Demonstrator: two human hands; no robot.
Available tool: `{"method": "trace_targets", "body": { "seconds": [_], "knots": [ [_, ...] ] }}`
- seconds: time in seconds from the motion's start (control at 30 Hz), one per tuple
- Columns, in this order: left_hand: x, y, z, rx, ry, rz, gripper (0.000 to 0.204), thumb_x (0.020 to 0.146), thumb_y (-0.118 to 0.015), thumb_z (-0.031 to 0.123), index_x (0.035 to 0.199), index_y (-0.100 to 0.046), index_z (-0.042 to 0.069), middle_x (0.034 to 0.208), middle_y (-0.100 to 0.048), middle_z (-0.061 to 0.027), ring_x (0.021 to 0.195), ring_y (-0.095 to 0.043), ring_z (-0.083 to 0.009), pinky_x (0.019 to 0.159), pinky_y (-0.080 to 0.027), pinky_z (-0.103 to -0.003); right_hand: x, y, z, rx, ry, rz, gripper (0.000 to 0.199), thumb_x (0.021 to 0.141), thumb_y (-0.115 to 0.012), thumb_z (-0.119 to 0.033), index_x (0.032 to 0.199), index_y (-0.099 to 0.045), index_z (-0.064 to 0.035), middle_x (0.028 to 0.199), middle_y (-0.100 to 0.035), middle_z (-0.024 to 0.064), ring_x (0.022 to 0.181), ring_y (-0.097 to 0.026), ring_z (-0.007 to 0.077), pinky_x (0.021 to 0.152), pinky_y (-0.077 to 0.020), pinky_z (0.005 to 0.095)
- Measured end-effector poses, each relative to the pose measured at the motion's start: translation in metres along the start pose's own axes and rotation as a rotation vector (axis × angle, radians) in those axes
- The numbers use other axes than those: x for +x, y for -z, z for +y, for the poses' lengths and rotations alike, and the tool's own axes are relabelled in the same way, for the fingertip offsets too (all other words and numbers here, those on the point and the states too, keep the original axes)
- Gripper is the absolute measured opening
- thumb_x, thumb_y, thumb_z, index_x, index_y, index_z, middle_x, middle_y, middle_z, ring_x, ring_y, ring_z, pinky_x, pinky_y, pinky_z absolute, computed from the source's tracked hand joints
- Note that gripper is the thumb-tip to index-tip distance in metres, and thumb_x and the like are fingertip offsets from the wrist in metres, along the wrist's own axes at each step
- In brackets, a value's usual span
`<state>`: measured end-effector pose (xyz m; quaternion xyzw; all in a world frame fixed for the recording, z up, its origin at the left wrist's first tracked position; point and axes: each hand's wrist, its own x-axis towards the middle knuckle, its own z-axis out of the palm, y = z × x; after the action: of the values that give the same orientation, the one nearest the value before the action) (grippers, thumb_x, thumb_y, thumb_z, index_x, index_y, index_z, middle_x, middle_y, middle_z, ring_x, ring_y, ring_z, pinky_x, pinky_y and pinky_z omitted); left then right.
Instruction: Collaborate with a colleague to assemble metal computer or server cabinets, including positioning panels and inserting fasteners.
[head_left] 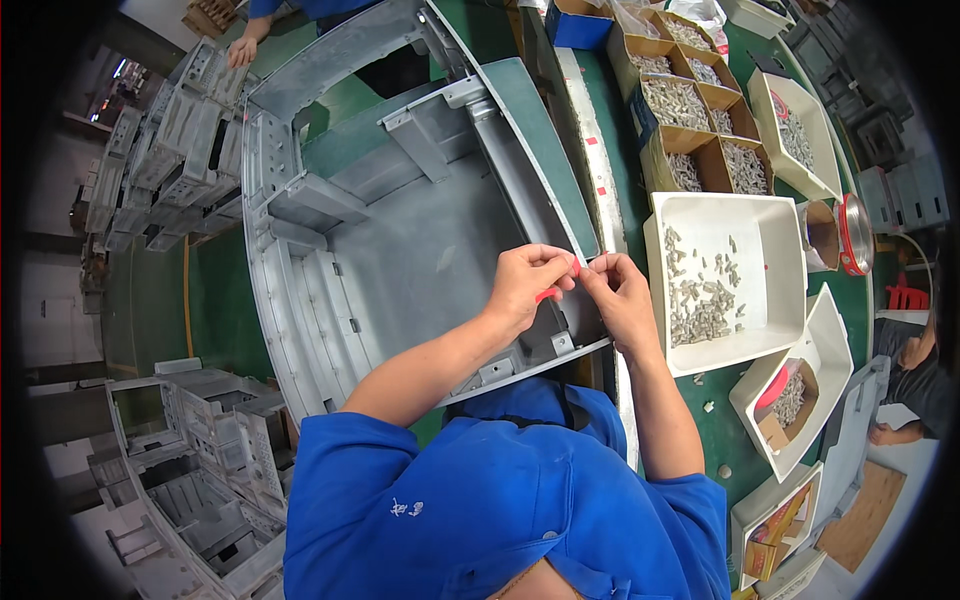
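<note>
My left hand (527, 287) and my right hand (622, 301) meet above the near right corner of a large grey metal cabinet frame (395, 250). Their fingertips are pinched close together around a small red piece (576, 267). More red (546, 295) shows under the left fingers; whether it is one strip or two pieces I cannot tell. The frame lies open side up on a green surface, with brackets and rails along its inner walls.
Right of the frame, a white tray (735, 215) holds small metal parts on a green bench. Behind it stand divided cardboard boxes (690, 135) of similar parts. Stacked metal frames (165, 150) line the left. Another person's hand (241, 52) is at the far left; someone sits at right.
</note>
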<state>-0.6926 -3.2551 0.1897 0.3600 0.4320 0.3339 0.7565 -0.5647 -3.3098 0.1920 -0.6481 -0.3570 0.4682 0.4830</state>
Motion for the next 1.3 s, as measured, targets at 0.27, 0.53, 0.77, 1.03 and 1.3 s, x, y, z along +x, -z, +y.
{"method": "trace_targets", "body": {
  "seconds": [0.27, 0.53, 0.77, 1.03, 1.3],
  "knots": [
    [-0.002, 0.004, 0.001, -0.111, 0.137, -0.014, 0.015, 0.077, -0.056, 0.012, 0.082, -0.056, -0.002, 0.072, -0.057, -0.0064, 0.056, -0.05, -0.0074, 0.044, -0.037, -0.018, 0.002, 0.003, 0.001, 0.049, -0.038, -0.044, 0.018, 0.074, -0.06, -0.016, 0.08, -0.051, -0.0011, 0.064, -0.046, -0.0018, 0.055, -0.041, 0.0046, 0.049, -0.0346, 0.0187],
    [-0.002, -0.005, 0.0, 0.064, 0.042, -0.059, 0.022, 0.08, -0.055, 0.021, 0.08, -0.054, -0.001, 0.071, -0.056, -0.007, 0.054, -0.051, -0.0086, 0.04, -0.036, -0.018, -0.006, 0.008, 0.009, 0.258, -0.052, 0.022, 0.014, 0.08, -0.054, -0.012, 0.087, -0.051, -0.0007, 0.076, -0.051, -0.0005, 0.067, -0.045, 0.0045, 0.059, -0.0361, 0.017],
    [0.002, -0.003, -0.01, -0.125, 0.043, -0.021, 0.022, 0.082, -0.053, 0.02, 0.077, -0.053, -0.001, 0.067, -0.055, -0.0076, 0.05, -0.05, -0.0094, 0.038, -0.035, -0.018, -0.014, 0.022, 0.035, 0.273, -0.057, 0.113, 0.014, 0.081, -0.053, -0.015, 0.087, -0.052, -0.002, 0.07, -0.048, -0.003, 0.058, -0.04, 0.0025, 0.05, -0.0314, 0.0161],
    [0.006, -0.007, -0.019, 0.021, -0.065, -0.038, 0.024, 0.084, -0.049, 0.022, 0.079, -0.051, -0.001, 0.069, -0.054, -0.008, 0.05, -0.05, -0.0094, 0.036, -0.034, -0.018, -0.031, 0.028, 0.067, 0.265, -0.1, 0.157, 0.015, 0.081, -0.054, -0.017, 0.085, -0.052, -0.0028, 0.064, -0.047, -0.0036, 0.052, -0.038, 0.0026, 0.045, -0.0294, 0.0167],
    [0.003, -0.003, -0.014, 0.086, -0.015, -0.121, 0.021, 0.082, -0.052, 0.021, 0.079, -0.051, 0.0, 0.065, -0.052, -0.0056, 0.049, -0.048, -0.0083, 0.036, -0.032, -0.018, -0.044, 0.028, 0.086, 0.271, -0.131, 0.206, 0.013, 0.08, -0.054, -0.016, 0.085, -0.053, -0.0034, 0.065, -0.048, -0.0037, 0.053, -0.039, 0.0017, 0.046, -0.0299, 0.016]
  ]
}}
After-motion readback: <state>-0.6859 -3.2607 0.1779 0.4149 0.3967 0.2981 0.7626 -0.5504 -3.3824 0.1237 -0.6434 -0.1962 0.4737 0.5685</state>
